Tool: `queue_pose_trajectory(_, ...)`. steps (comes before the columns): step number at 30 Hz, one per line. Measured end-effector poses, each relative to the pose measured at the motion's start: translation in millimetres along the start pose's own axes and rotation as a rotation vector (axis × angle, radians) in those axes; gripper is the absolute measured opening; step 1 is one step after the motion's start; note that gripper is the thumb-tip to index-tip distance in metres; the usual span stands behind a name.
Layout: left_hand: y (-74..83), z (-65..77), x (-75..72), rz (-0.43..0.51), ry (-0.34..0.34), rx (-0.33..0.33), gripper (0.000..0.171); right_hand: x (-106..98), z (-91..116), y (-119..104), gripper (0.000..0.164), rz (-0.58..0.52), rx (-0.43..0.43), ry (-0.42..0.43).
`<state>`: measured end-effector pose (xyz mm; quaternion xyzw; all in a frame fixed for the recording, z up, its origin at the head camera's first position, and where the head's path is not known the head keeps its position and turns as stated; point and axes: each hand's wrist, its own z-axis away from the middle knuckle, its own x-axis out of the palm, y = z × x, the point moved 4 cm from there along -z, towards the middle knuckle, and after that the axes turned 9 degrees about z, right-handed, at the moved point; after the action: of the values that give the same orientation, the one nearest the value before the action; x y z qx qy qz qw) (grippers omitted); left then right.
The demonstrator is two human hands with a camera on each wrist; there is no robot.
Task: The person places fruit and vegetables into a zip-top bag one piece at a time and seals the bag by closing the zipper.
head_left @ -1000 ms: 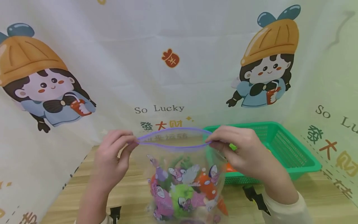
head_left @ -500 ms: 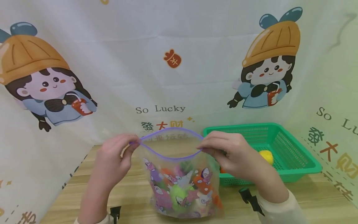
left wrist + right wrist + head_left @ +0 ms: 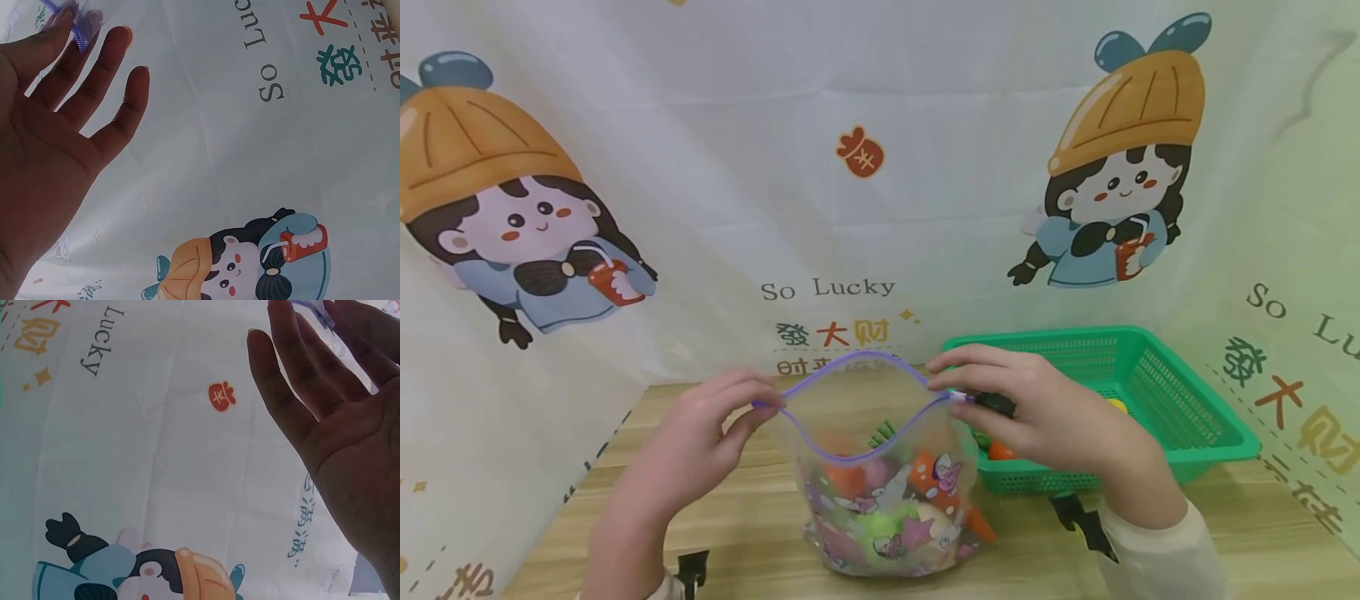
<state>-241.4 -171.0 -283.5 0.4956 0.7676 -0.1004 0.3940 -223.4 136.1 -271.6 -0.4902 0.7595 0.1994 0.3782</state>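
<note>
A clear zip bag (image 3: 850,533) with purple zip edges and printed cartoon figures stands on the table, its mouth spread apart. Inside lie several colourful toy-like fruits or vegetables; a light-green round one (image 3: 880,523) and an orange pointed one (image 3: 979,525) show through the plastic. My left hand (image 3: 707,433) pinches the left corner of the mouth between thumb and fingers; its other fingers extend past the bag in the left wrist view. At the right corner, my right hand (image 3: 1037,408) holds the zip edge, fingers on the far side and thumb on the near side.
Right of the bag stands a green plastic basket (image 3: 1213,457). It holds a yellow thing (image 3: 1117,405), an orange-red round thing (image 3: 1000,451) and something dark (image 3: 996,405), partly hidden by my right hand. A printed cloth (image 3: 865,225) hangs behind the wooden table (image 3: 722,533).
The bag's mouth has widened from a narrow slit to a broad opening. Both hands have lowered slightly and the right hand has moved left, its thumb and fingers now farther apart.
</note>
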Motion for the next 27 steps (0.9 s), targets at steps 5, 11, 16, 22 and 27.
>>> queue_pose_trajectory(5,-1.0,0.4,-0.4,-0.002,-0.018,-0.010,0.026,-6.4,2.0,3.6,0.024,0.000,0.022,0.011)
queue_pose_trajectory(11,-1.9,-0.2,-1.1,0.013,-0.015,-0.003,0.029,-12.7,3.0,6.6,0.023,-0.025,-0.001,0.068)
queue_pose_trajectory(16,-3.6,-0.7,-0.7,0.034,-0.012,0.000,0.030,-18.3,5.2,6.3,0.026,0.000,-0.020,0.146)
queue_pose_trajectory(22,-8.0,3.1,-4.4,0.021,0.014,-0.009,0.036,-36.5,-4.4,38.1,0.015,0.064,0.089,0.062)
queue_pose_trajectory(27,-11.8,1.7,-0.7,-0.009,0.011,-0.018,0.032,-51.9,-22.0,110.0,0.015,0.163,0.365,-0.267)
